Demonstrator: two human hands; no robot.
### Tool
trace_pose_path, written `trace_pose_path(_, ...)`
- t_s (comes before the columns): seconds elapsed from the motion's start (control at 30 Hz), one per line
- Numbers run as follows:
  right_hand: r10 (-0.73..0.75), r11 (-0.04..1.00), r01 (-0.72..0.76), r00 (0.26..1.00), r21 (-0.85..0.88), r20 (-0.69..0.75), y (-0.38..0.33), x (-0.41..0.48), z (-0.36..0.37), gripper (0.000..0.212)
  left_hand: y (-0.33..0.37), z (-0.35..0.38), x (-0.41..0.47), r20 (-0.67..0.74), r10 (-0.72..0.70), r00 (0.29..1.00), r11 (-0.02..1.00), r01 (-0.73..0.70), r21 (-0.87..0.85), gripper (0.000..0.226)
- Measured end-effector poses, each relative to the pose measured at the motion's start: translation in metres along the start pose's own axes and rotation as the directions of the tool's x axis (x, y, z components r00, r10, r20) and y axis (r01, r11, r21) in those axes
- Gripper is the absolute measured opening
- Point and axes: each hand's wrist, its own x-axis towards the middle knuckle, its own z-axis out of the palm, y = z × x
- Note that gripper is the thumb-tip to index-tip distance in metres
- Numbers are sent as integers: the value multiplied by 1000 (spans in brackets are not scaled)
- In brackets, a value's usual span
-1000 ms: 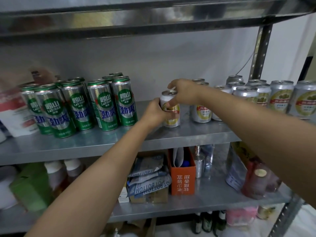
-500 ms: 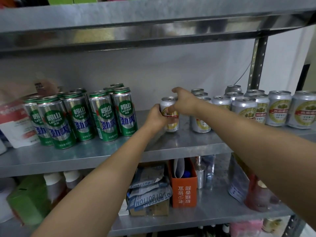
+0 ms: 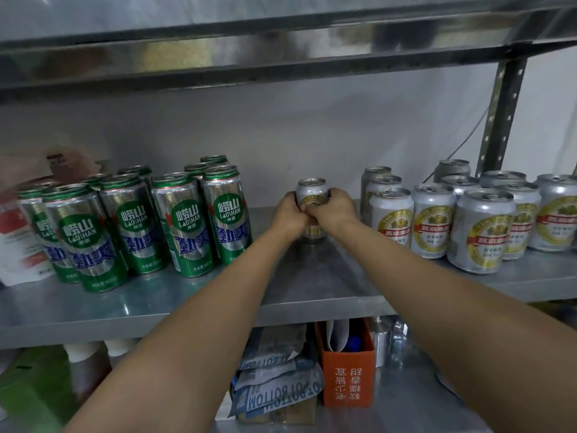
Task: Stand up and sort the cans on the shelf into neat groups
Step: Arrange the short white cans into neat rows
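Note:
A short silver and gold can point(image 3: 311, 195) stands upright near the back middle of the metal shelf point(image 3: 312, 285). My left hand point(image 3: 288, 215) wraps its left side and my right hand point(image 3: 332, 210) wraps its right side, fingers meeting at its front. Several tall green and silver cans point(image 3: 184, 223) stand grouped at the left. Several short silver and gold cans point(image 3: 434, 218) stand grouped at the right, a gap away from the held can.
A white and red bag point(image 3: 18, 239) sits at the far left of the shelf. The upper shelf point(image 3: 281, 54) hangs low overhead. A shelf post point(image 3: 499, 120) rises at the right. Below are an orange box point(image 3: 348, 376), paper packets point(image 3: 278, 385) and bottles.
Both hands have pushed the short can farther back on the shelf, away from the right group. The right hand moved from the can's top to its side.

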Motion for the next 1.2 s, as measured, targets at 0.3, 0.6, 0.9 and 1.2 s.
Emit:
trace_pose_path(0.3, -38, 998, 37, 999, -44, -31, -1, -17, -4, 40, -4, 2, -4, 8, -24, 1000, 997, 23, 76, 48)
trace_pose_path(0.6, -235, 965, 255, 945, 62, -226, 3, -90, -96, 38, 25, 28, -78, -111, 186, 976, 952, -207, -223, 56)
trace_pose_path(0.9, -160, 983, 179, 951, 50, -264, 31, -103, -133, 35, 35, 74, -94, 170, 122, 978, 992, -113, -62, 78)
trace_pose_path(1.2, -185, 983, 184, 958, -24, -218, 37, -106, -115, 40, 49, 74, -95, 77, 167, 983, 955, -181, 234, 35)
